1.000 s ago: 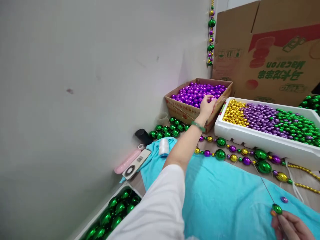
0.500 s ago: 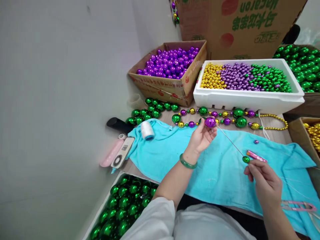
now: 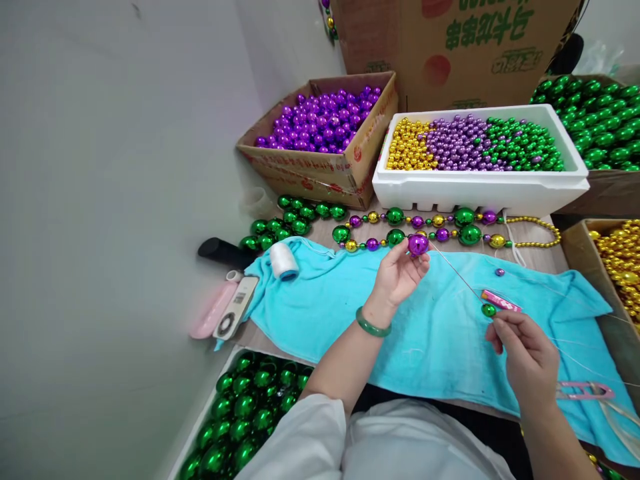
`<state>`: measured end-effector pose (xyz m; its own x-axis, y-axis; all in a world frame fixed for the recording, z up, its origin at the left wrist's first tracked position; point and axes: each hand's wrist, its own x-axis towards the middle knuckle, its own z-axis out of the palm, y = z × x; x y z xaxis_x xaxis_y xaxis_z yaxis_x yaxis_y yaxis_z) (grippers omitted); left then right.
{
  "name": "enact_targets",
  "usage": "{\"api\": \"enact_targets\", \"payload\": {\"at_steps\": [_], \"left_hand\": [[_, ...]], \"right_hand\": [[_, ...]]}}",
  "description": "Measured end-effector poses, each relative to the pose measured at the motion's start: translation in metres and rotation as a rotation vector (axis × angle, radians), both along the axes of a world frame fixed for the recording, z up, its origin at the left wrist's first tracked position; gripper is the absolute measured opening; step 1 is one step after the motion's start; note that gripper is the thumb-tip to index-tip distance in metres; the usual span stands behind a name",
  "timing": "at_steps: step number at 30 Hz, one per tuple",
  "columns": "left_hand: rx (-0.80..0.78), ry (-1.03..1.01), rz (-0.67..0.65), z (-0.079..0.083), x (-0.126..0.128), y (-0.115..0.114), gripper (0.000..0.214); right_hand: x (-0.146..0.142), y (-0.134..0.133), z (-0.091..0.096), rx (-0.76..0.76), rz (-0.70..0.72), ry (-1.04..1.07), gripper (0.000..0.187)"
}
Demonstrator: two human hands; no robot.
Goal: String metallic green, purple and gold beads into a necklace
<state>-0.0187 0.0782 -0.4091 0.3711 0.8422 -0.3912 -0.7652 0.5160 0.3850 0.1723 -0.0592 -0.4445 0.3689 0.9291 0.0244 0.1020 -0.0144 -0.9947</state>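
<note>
In my left hand [image 3: 400,277], a large shiny purple bead [image 3: 418,245] is pinched between thumb and fingers. A long thin needle [image 3: 456,272] slants from that bead down to my right hand [image 3: 527,350]. A small green bead [image 3: 489,310] sits on the needle right at my right fingertips, which are closed on the needle's near end. Both hands are over the turquoise towel [image 3: 330,300]. Behind the purple bead lies a strung necklace [image 3: 470,235] of green, purple and gold beads. A single small purple bead [image 3: 500,272] rests on the towel, near a pink patterned stick-like item [image 3: 501,301].
A white foam box [image 3: 480,183] of small beads and a carton [image 3: 300,163] of purple beads stand behind. Green beads [image 3: 245,405] fill a box at lower left. A thread spool [image 3: 284,260] lies left, pink thread snips [image 3: 585,390] right. Gold beads [image 3: 623,263] sit far right.
The camera view has shifted slightly, moving the scene left and up. Against the towel, both hands have moved a little to the right, still holding the purple bead and the needle.
</note>
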Motion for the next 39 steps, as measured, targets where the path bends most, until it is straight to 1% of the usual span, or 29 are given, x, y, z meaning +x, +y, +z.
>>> {"api": "enact_targets", "payload": {"at_steps": [3, 5, 7, 10, 11, 14, 17, 23, 27, 33, 36, 39], "left_hand": [[0.071, 0.022, -0.015, -0.001, 0.0, 0.0, 0.025], [0.096, 0.044, -0.005, -0.001, 0.0, 0.0, 0.03], [0.081, 0.07, 0.042, -0.001, 0.002, 0.001, 0.034], [0.012, 0.076, 0.131, 0.0, 0.006, 0.003, 0.022], [-0.009, 0.068, 0.147, 0.0, 0.008, 0.004, 0.019], [-0.026, 0.046, 0.146, -0.001, 0.011, 0.004, 0.021], [-0.005, 0.044, 0.151, -0.003, 0.013, 0.003, 0.017], [0.058, 0.105, 0.19, -0.007, 0.013, 0.003, 0.003], [0.131, 0.154, 0.18, -0.008, 0.014, 0.001, 0.015], [0.316, 0.293, 0.175, -0.007, 0.021, -0.011, 0.054], [0.369, 0.35, 0.187, -0.006, 0.028, -0.018, 0.062], [0.407, 0.411, 0.239, -0.005, 0.034, -0.022, 0.07]], "right_hand": [[0.005, -0.001, 0.0, -0.001, 0.007, -0.015, 0.015], [0.006, -0.003, -0.001, 0.007, 0.04, -0.017, 0.015], [0.007, -0.004, -0.002, 0.007, 0.09, -0.019, 0.016], [0.005, -0.005, -0.005, -0.003, 0.125, -0.031, 0.017], [0.004, -0.005, -0.006, -0.008, 0.121, -0.034, 0.017], [0.002, -0.005, -0.008, -0.027, 0.087, -0.03, 0.018], [0.002, -0.004, -0.009, -0.041, 0.057, -0.009, 0.018], [0.004, -0.004, -0.01, -0.046, 0.053, -0.001, 0.018], [0.004, -0.003, -0.011, -0.049, 0.047, -0.009, 0.018], [0.002, 0.0, -0.015, -0.049, 0.055, 0.016, 0.018], [0.002, 0.002, -0.019, -0.039, 0.042, 0.03, 0.018], [0.003, 0.002, -0.022, -0.043, 0.029, 0.029, 0.017]]}}
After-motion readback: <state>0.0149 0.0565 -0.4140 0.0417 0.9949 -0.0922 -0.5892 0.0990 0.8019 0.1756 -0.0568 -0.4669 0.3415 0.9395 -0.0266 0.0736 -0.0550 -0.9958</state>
